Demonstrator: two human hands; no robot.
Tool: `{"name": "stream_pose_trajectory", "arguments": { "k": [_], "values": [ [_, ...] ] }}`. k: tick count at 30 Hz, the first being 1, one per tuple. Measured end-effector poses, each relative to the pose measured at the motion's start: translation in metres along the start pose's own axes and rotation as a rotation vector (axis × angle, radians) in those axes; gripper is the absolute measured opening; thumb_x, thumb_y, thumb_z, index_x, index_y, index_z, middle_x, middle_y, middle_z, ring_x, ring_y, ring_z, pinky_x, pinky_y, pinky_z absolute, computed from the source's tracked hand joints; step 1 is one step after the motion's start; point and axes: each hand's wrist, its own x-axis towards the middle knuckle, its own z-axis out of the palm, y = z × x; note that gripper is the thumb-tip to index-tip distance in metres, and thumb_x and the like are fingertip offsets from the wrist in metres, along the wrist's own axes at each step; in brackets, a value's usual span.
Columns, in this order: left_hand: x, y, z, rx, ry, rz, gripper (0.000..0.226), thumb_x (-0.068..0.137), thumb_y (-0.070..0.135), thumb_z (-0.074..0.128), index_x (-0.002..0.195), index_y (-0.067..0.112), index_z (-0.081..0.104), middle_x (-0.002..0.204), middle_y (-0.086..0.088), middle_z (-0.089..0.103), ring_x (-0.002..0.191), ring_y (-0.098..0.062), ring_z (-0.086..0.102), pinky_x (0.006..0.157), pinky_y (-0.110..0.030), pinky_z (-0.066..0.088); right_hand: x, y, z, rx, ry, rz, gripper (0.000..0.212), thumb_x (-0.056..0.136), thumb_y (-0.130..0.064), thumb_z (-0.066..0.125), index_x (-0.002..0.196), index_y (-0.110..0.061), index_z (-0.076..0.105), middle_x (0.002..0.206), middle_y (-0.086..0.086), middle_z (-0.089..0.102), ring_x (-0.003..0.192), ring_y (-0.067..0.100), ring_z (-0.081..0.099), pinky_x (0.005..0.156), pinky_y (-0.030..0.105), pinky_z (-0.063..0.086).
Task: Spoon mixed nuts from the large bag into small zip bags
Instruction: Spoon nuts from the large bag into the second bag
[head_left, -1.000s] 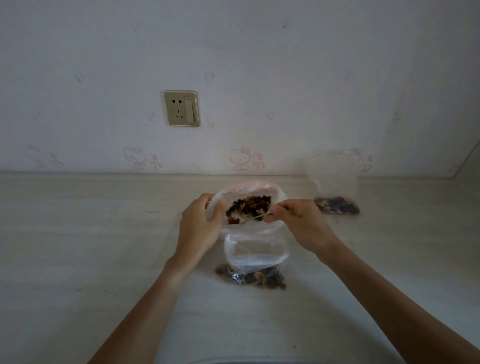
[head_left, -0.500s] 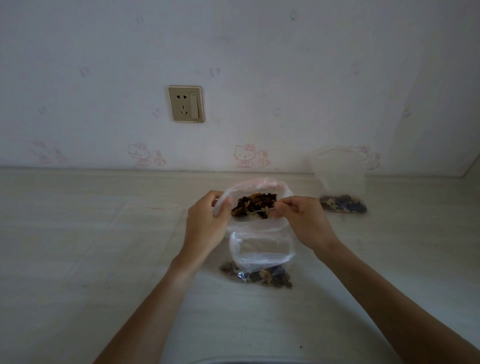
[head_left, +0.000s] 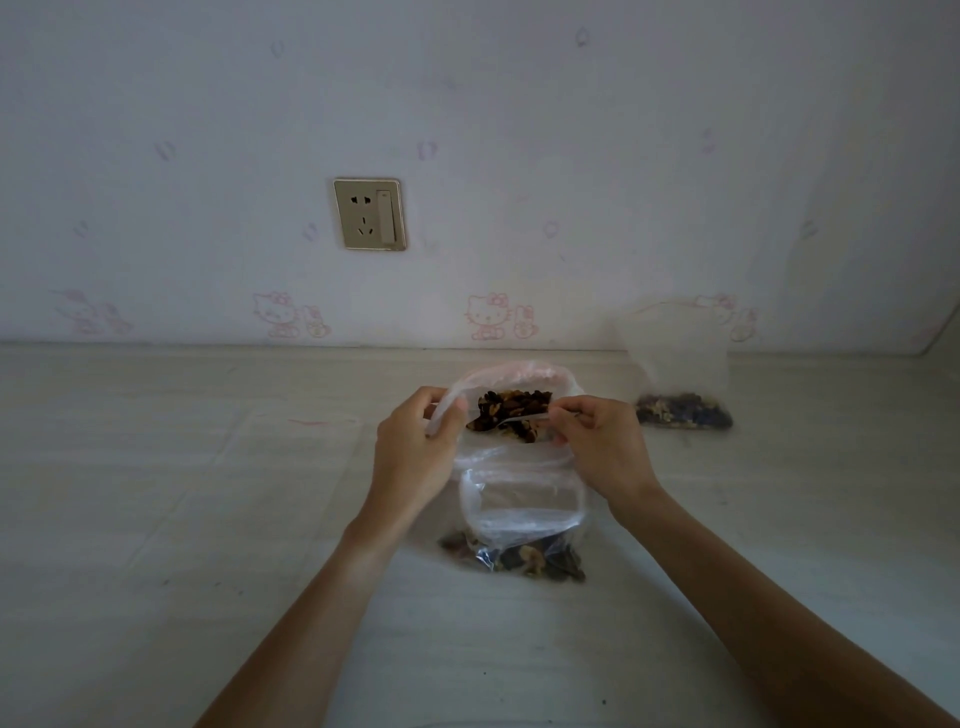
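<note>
The large clear bag (head_left: 511, 371) stands open on the pale table, with dark mixed nuts (head_left: 511, 410) showing inside. My left hand (head_left: 415, 457) grips the bag's left rim. My right hand (head_left: 602, 447) pinches a spoon (head_left: 524, 418) whose bowl lies among the nuts in the bag's mouth. In front of the large bag stands a small zip bag (head_left: 522, 525), open at the top, with nuts in its bottom. A second small zip bag (head_left: 683, 405) holding nuts stands at the right, near the wall.
The table (head_left: 156, 519) runs back to a wall with pink cartoon stickers. A wall socket (head_left: 370, 214) sits above the table, left of the bags. The table's right end meets a side wall (head_left: 940, 332).
The spoon has pushed deeper into the nuts in the large bag. Both hands stay at the bag's rim, and the view has shifted slightly.
</note>
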Motion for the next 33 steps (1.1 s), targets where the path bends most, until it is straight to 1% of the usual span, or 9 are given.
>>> {"name": "stream_pose_trajectory", "arguments": {
  "k": [4, 7, 11, 16, 19, 25, 28, 31, 33],
  "values": [
    [0.001, -0.001, -0.001, -0.008, 0.028, 0.005, 0.012, 0.101, 0.032, 0.061, 0.096, 0.025, 0.069, 0.083, 0.014, 0.07, 0.078, 0.006, 0.062, 0.061, -0.007, 0.041, 0.0, 0.003, -0.001, 0.074, 0.016, 0.038, 0.014, 0.097, -0.009, 0.067, 0.102, -0.014, 0.078, 0.075, 0.002, 0.077, 0.064, 0.003, 0.067, 0.063, 0.013, 0.053],
    [0.003, -0.003, -0.001, 0.013, 0.049, -0.011, 0.016, 0.102, 0.033, 0.06, 0.096, 0.022, 0.07, 0.083, 0.01, 0.07, 0.08, 0.003, 0.062, 0.06, -0.008, 0.041, -0.002, 0.003, -0.006, 0.121, 0.022, 0.061, 0.015, 0.097, -0.009, 0.067, 0.094, -0.02, 0.077, 0.073, 0.0, 0.077, 0.065, 0.004, 0.069, 0.065, 0.014, 0.054],
    [0.002, -0.003, -0.001, 0.009, 0.058, -0.009, 0.019, 0.104, 0.034, 0.057, 0.099, 0.022, 0.069, 0.085, 0.011, 0.07, 0.081, 0.002, 0.062, 0.062, -0.007, 0.042, -0.005, -0.001, -0.016, 0.165, 0.034, 0.099, 0.018, 0.097, -0.011, 0.066, 0.087, -0.022, 0.076, 0.07, -0.004, 0.077, 0.063, 0.001, 0.069, 0.055, 0.009, 0.047],
    [0.002, -0.002, -0.003, 0.001, 0.072, -0.036, 0.019, 0.103, 0.038, 0.057, 0.098, 0.025, 0.069, 0.089, 0.014, 0.071, 0.082, 0.006, 0.063, 0.064, -0.006, 0.042, -0.007, -0.007, -0.031, 0.18, 0.05, 0.152, 0.012, 0.098, -0.016, 0.066, 0.092, -0.021, 0.076, 0.077, 0.001, 0.079, 0.079, 0.015, 0.07, 0.065, 0.025, 0.046],
    [-0.001, 0.0, -0.005, -0.002, 0.074, -0.035, 0.018, 0.102, 0.042, 0.058, 0.102, 0.028, 0.069, 0.092, 0.017, 0.07, 0.085, 0.01, 0.061, 0.065, -0.003, 0.041, -0.008, -0.013, -0.043, 0.184, 0.057, 0.161, 0.01, 0.099, -0.016, 0.066, 0.101, -0.015, 0.076, 0.084, 0.0, 0.08, 0.086, 0.017, 0.073, 0.068, 0.029, 0.046],
    [-0.011, 0.004, -0.019, 0.064, 0.147, 0.025, 0.032, 0.093, 0.046, 0.071, 0.115, 0.023, 0.067, 0.112, 0.01, 0.062, 0.097, -0.003, 0.062, 0.079, -0.019, 0.048, -0.015, -0.028, -0.067, 0.191, 0.043, 0.105, 0.01, 0.098, -0.013, 0.065, 0.101, -0.012, 0.074, 0.086, -0.002, 0.081, 0.08, 0.014, 0.076, 0.067, 0.029, 0.046],
    [-0.02, 0.012, -0.028, 0.096, 0.219, 0.105, 0.023, 0.089, 0.041, 0.075, 0.102, 0.025, 0.065, 0.1, 0.009, 0.062, 0.088, -0.004, 0.061, 0.074, -0.016, 0.045, -0.021, -0.032, -0.079, 0.2, 0.028, 0.068, 0.011, 0.098, -0.01, 0.064, 0.102, -0.01, 0.074, 0.086, 0.002, 0.081, 0.079, 0.017, 0.077, 0.063, 0.028, 0.048],
    [-0.033, 0.019, -0.033, 0.126, 0.112, 0.111, 0.016, 0.091, 0.043, 0.074, 0.084, 0.031, 0.065, 0.074, 0.012, 0.066, 0.07, -0.005, 0.063, 0.062, -0.018, 0.046, -0.03, -0.032, -0.089, 0.199, -0.004, 0.041, 0.011, 0.098, -0.01, 0.065, 0.101, -0.011, 0.074, 0.087, 0.005, 0.081, 0.081, 0.021, 0.077, 0.063, 0.031, 0.049],
    [-0.042, 0.02, -0.032, 0.165, 0.032, 0.108, 0.027, 0.093, 0.051, 0.067, 0.075, 0.031, 0.066, 0.065, 0.014, 0.065, 0.064, -0.003, 0.063, 0.056, -0.02, 0.044, -0.036, -0.03, -0.093, 0.179, -0.034, 0.029, 0.011, 0.097, -0.009, 0.065, 0.1, -0.011, 0.075, 0.087, 0.006, 0.081, 0.081, 0.022, 0.078, 0.063, 0.031, 0.049]
  ]
}}
